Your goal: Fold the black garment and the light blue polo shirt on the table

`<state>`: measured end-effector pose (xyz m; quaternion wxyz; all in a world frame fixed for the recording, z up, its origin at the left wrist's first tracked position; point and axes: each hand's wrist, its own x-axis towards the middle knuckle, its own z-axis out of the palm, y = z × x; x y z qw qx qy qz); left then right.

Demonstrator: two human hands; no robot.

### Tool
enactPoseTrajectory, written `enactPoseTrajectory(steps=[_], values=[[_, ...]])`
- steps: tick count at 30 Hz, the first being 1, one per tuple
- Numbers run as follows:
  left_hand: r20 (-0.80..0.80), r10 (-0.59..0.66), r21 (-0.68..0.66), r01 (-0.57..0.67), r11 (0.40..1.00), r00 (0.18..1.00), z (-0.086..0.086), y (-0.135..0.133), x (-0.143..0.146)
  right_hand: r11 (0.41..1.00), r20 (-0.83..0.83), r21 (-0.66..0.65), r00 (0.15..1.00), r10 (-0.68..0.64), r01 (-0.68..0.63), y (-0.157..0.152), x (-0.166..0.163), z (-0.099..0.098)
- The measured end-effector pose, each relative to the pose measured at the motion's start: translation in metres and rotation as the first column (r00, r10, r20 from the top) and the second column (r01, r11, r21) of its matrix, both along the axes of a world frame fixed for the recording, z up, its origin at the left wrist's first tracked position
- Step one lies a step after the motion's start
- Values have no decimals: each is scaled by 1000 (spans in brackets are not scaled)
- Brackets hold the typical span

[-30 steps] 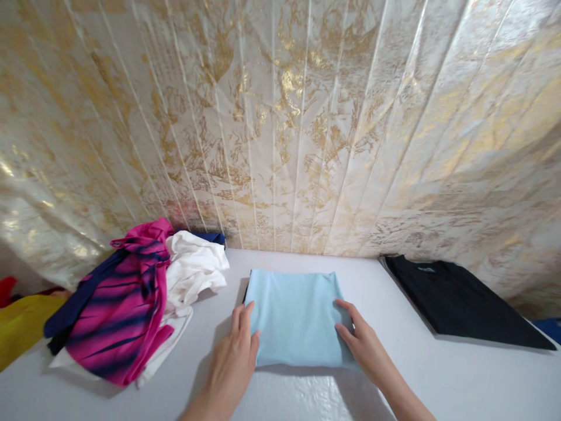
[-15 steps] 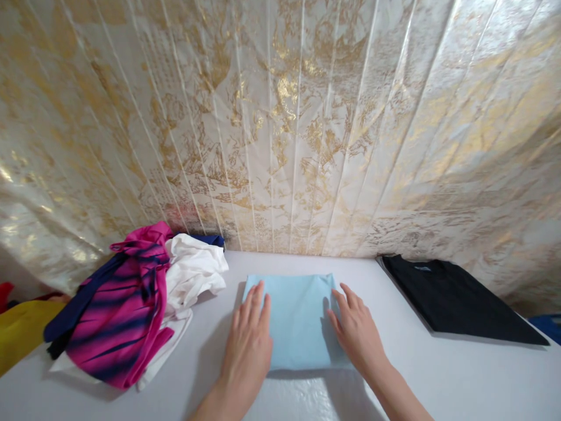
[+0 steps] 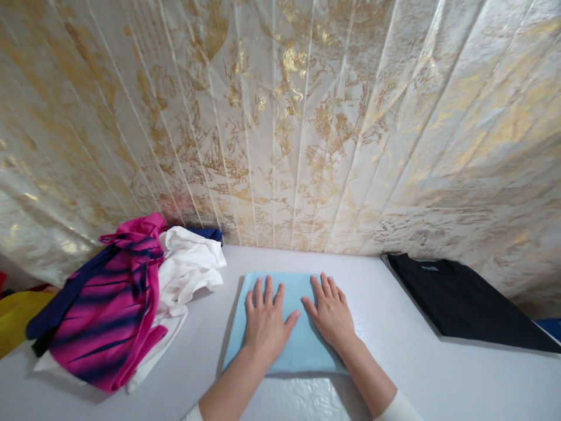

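Note:
A folded light blue cloth (image 3: 236,333) lies on the white table (image 3: 416,368) in front of me. My left hand (image 3: 265,321) rests flat on the cloth's middle, fingers stretched out and apart. My right hand (image 3: 331,313) lies flat beside it on the cloth's right half, fingers also spread. Neither hand holds anything; both press down on the cloth.
A heap of unfolded clothes sits at the left: a pink and navy striped garment (image 3: 100,310) over a white one (image 3: 188,266), with a yellow piece (image 3: 13,316) at the edge. A folded black shirt (image 3: 460,304) lies at the right. A gold-patterned sheet (image 3: 280,117) hangs behind.
Both hands moved from the cloth's side edges onto its top and now lie flat near its middle. The view shifted slightly.

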<state>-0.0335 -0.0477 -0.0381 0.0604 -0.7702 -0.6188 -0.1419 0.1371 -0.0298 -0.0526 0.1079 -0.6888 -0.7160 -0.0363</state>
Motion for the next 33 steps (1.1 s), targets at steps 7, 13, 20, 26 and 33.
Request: enactPoseTrajectory(steps=[7,13,20,26,33], values=[[-97,136,52,-131,990,986,5,17,-29,999,-56,18,998,-30,31,1,-1,4],[-46,-137,182,144,973,989,6,-7,-19,992,-57,108,996,74,-67,-35,-14,8],[-17,-246,20,246,969,969,2,-8,-10,994,-33,44,995,99,-98,-48,-24,10],[-20,-90,73,91,993,996,-2,-10,-10,991,-44,48,991,125,-123,-44,-22,-1],[-68,55,51,-52,997,996,2,-6,-26,999,-66,-34,998,-23,20,-35,15,0]])
